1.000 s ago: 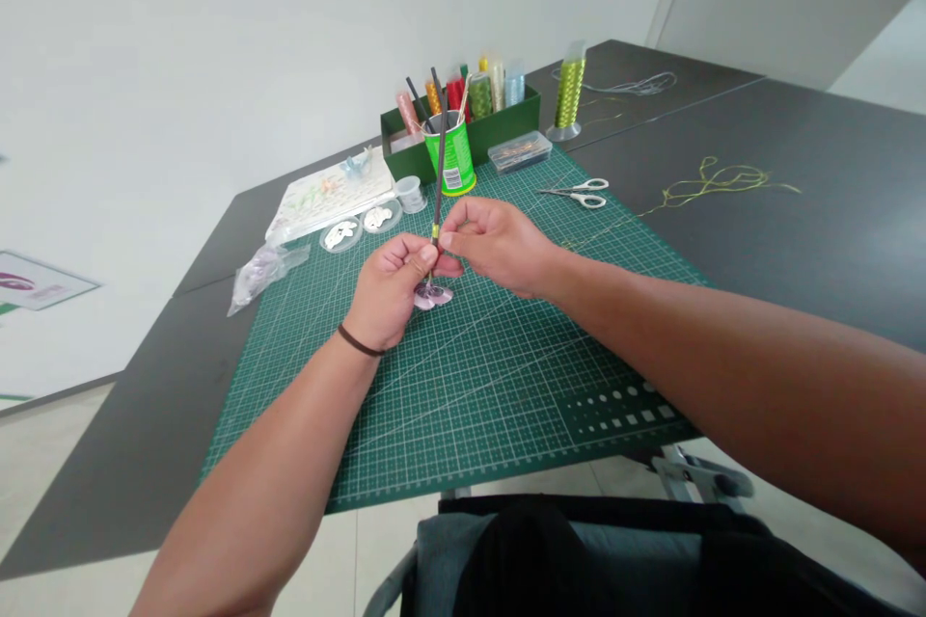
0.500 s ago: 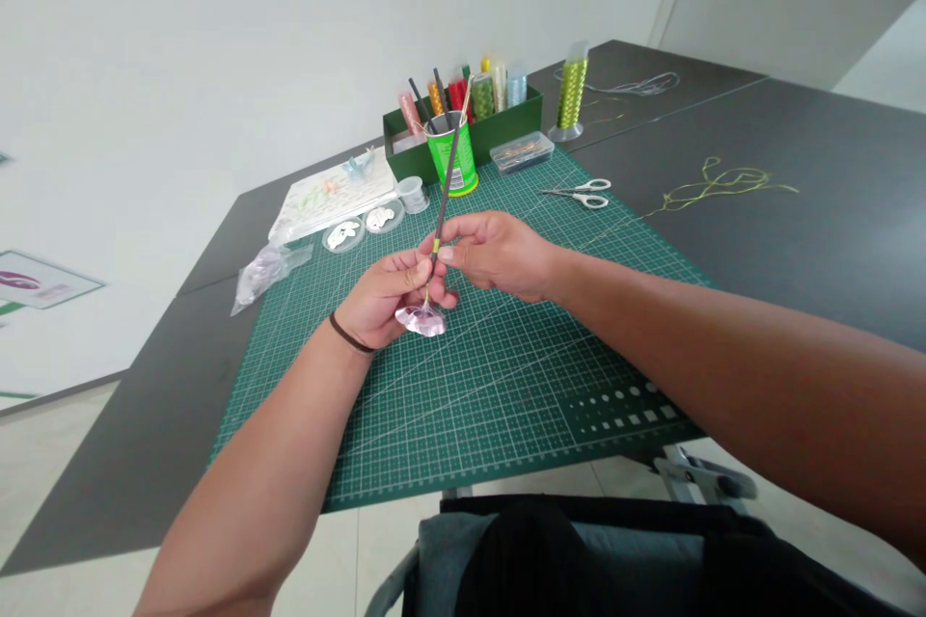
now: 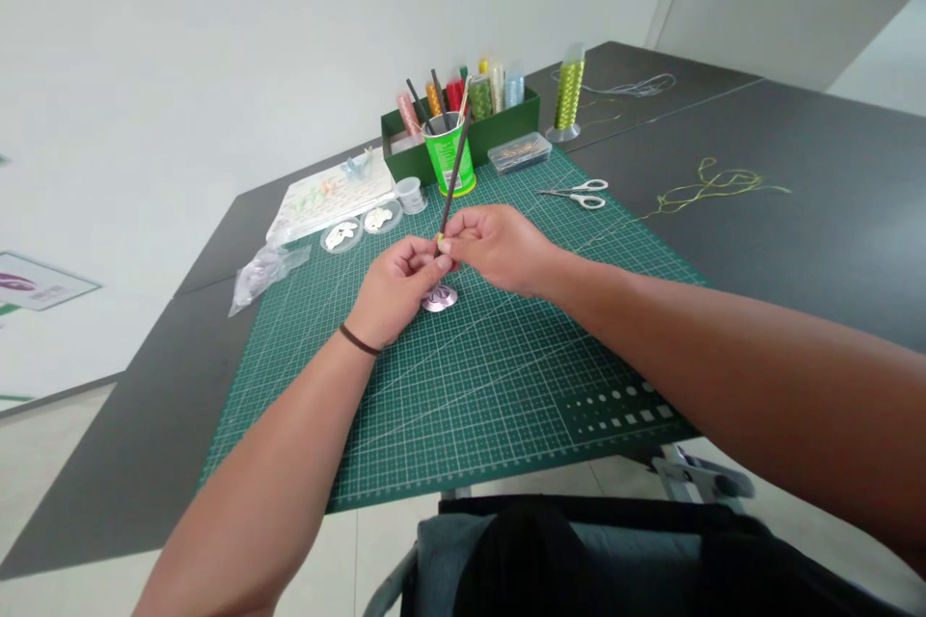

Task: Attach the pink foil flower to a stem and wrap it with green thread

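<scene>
Over the middle of the cutting mat, both hands meet on a thin dark stick that leans up and slightly right. My left hand is closed around its lower part. Below those fingers, a pale pink flower-like piece hangs at the stick's lower end; its join is hidden by the hand. My right hand pinches the stick just above the left thumb. A small band of yellow-green thread shows at the right fingertips. A loose yellow-green thread lies to the right on the table.
Behind the hands stand a green cup with sticks and a dark green box of thread spools. White-handled scissors, a clear case, a yellow-green spool, dishes of white pieces, a plastic bag and a white board lie around.
My left hand has moved up and right and turned over, its back now facing up. The pink piece has shifted up and right, and the hands are closer together.
</scene>
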Demonstrator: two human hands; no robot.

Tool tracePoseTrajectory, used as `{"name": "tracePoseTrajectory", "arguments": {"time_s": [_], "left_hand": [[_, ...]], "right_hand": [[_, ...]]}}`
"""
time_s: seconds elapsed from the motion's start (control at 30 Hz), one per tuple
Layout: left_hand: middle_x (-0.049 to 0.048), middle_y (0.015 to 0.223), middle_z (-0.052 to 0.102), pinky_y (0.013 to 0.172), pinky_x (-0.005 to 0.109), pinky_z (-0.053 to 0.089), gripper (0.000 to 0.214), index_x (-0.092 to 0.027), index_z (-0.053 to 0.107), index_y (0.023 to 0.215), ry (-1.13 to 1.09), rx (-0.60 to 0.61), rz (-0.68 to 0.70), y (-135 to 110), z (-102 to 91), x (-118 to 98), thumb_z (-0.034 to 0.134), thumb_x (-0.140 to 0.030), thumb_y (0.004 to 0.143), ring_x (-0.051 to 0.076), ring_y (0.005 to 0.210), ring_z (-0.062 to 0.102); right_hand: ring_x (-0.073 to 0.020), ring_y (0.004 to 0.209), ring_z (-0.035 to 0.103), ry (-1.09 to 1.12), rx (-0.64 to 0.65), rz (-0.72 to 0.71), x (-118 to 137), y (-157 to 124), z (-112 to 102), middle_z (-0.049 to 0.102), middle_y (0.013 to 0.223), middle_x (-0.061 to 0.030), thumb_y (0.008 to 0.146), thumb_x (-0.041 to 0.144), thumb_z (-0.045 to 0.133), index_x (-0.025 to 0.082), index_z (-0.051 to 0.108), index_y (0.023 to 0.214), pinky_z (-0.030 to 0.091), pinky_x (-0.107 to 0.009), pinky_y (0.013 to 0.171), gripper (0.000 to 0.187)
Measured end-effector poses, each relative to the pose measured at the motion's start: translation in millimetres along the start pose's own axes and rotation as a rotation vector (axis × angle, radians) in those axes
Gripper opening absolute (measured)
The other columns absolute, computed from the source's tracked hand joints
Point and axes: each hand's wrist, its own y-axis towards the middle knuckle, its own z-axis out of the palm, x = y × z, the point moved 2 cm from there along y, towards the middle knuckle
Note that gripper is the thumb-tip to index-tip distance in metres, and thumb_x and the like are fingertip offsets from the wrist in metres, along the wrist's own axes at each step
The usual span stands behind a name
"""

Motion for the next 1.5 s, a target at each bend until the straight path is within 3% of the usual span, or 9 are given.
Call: {"name": "tracePoseTrajectory", "arguments": {"time_s": [0.13,0.27,0.43,0.73,1.1,1.5], "left_hand": [[0.0002,0.070,0.073,0.052,0.022,0.044,0.026,-0.018,0.070,0.086,0.147,-0.141,0.052,-1,0.6,5,0.084,-0.038,0.077,0.010,0.054,0.060],[0.0048,0.077,0.078,0.052,0.023,0.044,0.024,-0.017,0.074,0.083,0.215,-0.152,0.021,-2,1.7,5,0.080,-0.040,0.081,0.013,0.058,0.064],[0.0049,0.079,0.079,0.049,0.023,0.043,0.025,-0.017,0.073,0.082,0.138,-0.172,-0.017,-3,4.8,-1,0.078,-0.041,0.081,0.011,0.053,0.058],[0.0054,0.080,0.079,0.045,0.021,0.041,0.024,-0.017,0.072,0.084,0.088,-0.200,-0.016,-5,6.7,-6,0.078,-0.040,0.081,0.010,0.050,0.057],[0.0047,0.079,0.079,0.043,0.021,0.041,0.027,-0.017,0.071,0.085,0.103,-0.189,0.000,-5,6.5,-5,0.078,-0.043,0.080,0.009,0.048,0.056],[0.0038,0.074,0.076,0.050,0.022,0.046,0.035,-0.017,0.067,0.083,-0.004,-0.087,-0.019,-6,8.2,-5,0.081,-0.049,0.076,0.012,0.056,0.062]], "right_hand": [[-0.0060,0.044,0.036,-0.098,-0.052,-0.010,1,0,-2,0.044,0.048,0.0088,0.086,0.011,0.068,0.017,0.058,0.070,0.028,-0.021,0.042,0.020],[-0.0067,0.045,0.040,-0.101,-0.046,0.023,-3,1,0,0.051,0.050,0.0062,0.086,0.012,0.067,0.017,0.060,0.072,0.029,-0.021,0.042,0.017],[-0.0066,0.044,0.043,-0.053,-0.069,0.020,-3,0,2,0.062,0.058,0.0036,0.089,0.010,0.064,0.017,0.062,0.083,0.029,-0.021,0.041,0.009],[-0.0051,0.038,0.033,-0.065,-0.092,0.026,10,-3,3,0.049,0.048,0.0097,0.090,0.009,0.062,0.018,0.057,0.077,0.023,-0.022,0.037,0.017],[-0.0038,0.037,0.031,-0.109,-0.084,0.055,10,-4,3,0.050,0.049,0.0102,0.092,0.010,0.061,0.017,0.058,0.079,0.020,-0.021,0.037,0.015],[-0.0045,0.037,0.034,-0.051,-0.061,0.066,8,-4,3,0.047,0.044,0.0102,0.091,0.007,0.059,0.017,0.058,0.079,0.022,-0.019,0.036,0.016]]}}
